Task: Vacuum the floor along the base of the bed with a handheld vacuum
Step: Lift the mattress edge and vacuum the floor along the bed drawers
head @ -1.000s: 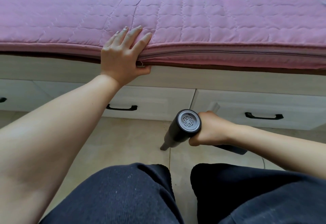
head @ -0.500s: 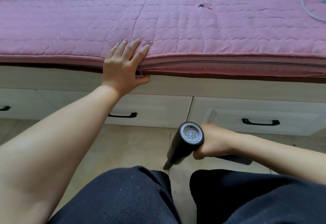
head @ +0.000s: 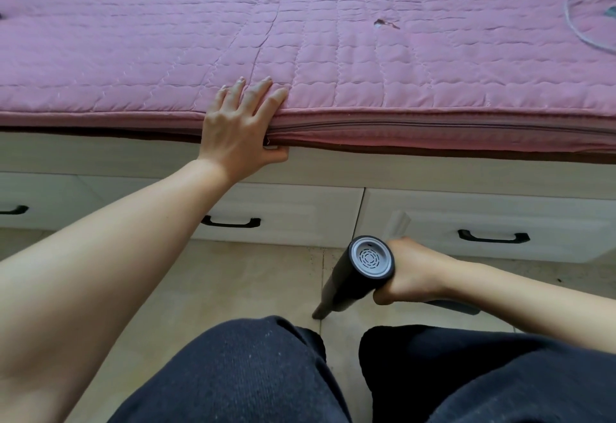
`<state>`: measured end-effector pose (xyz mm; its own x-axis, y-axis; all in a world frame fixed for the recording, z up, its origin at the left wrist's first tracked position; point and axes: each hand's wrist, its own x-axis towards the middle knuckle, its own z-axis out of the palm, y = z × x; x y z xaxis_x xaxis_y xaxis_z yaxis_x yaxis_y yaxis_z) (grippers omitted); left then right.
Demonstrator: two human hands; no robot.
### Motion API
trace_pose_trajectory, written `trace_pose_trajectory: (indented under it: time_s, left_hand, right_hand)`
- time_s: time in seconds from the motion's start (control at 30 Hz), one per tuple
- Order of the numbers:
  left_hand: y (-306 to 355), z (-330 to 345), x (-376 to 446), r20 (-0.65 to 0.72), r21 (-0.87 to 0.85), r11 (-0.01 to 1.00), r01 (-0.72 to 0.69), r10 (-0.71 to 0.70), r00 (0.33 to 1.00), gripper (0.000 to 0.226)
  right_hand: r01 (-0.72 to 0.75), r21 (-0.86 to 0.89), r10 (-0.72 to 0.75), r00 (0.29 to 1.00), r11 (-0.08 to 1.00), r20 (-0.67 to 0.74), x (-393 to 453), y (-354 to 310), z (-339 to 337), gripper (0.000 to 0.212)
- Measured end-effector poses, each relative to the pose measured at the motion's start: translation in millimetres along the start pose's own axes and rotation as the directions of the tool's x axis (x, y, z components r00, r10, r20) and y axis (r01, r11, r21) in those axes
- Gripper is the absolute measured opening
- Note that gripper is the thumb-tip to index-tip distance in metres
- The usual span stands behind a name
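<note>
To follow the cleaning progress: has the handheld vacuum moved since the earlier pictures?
Yes, slightly: the handheld vacuum in the right hand shifted rightward, toward the right drawer handle.

I see both my forearms bare, no sleeves or jewellery; at six o'clock, my legs wear dark charcoal trousers (head: 266, 376) of ribbed, lint-flecked fabric.

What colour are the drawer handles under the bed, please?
Black, on whitish drawer fronts; the drawer handles show clearly in the head view.
</note>
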<state>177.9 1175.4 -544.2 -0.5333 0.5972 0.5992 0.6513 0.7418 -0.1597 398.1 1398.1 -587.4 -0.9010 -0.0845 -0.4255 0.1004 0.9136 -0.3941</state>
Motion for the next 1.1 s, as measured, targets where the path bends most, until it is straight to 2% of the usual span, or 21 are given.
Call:
trace_pose_trajectory:
  time_s: [0.23, 0.43, 0.6, 0.87, 1.1]
  left_hand:
    - [27.6, -1.7, 14.9, 0.055, 0.011, 0.999, -0.030, 0.030, 0.998, 0.105]
    - [32.9, -1.9, 17.6, 0.055, 0.019, 1.000, -0.017, 0.016, 0.998, 0.104]
    - [63.7, 2.1, 33.2, 0.026, 0.004, 0.993, -0.117, 0.117, 0.993, 0.102]
    - [78.3, 18.1, 36.0, -0.077, 0.003, 0.995, -0.105, 0.105, 0.992, 0.097]
    - [78.5, 22.3, 34.2, -0.101, 0.008, 0.994, -0.107, 0.107, 0.989, 0.096]
  right_hand:
    - [-0.029, 0.026, 0.032, 0.996, 0.999, -0.088, 6.2, 11.2, 0.0, 0.018]
    - [-0.035, 0.027, 0.038, 0.992, 0.999, -0.117, 11.9, 14.5, 2.9, 0.017]
    - [-0.034, 0.038, 0.039, 0.991, 0.999, -0.129, 18.7, 14.8, 3.2, 0.016]
    - [-0.042, 0.052, 0.049, 0.988, 0.998, -0.145, 20.9, 13.8, 4.0, 0.017]
    - [-0.048, 0.072, 0.058, 0.988, 0.996, -0.144, 19.2, 12.2, 7.4, 0.018]
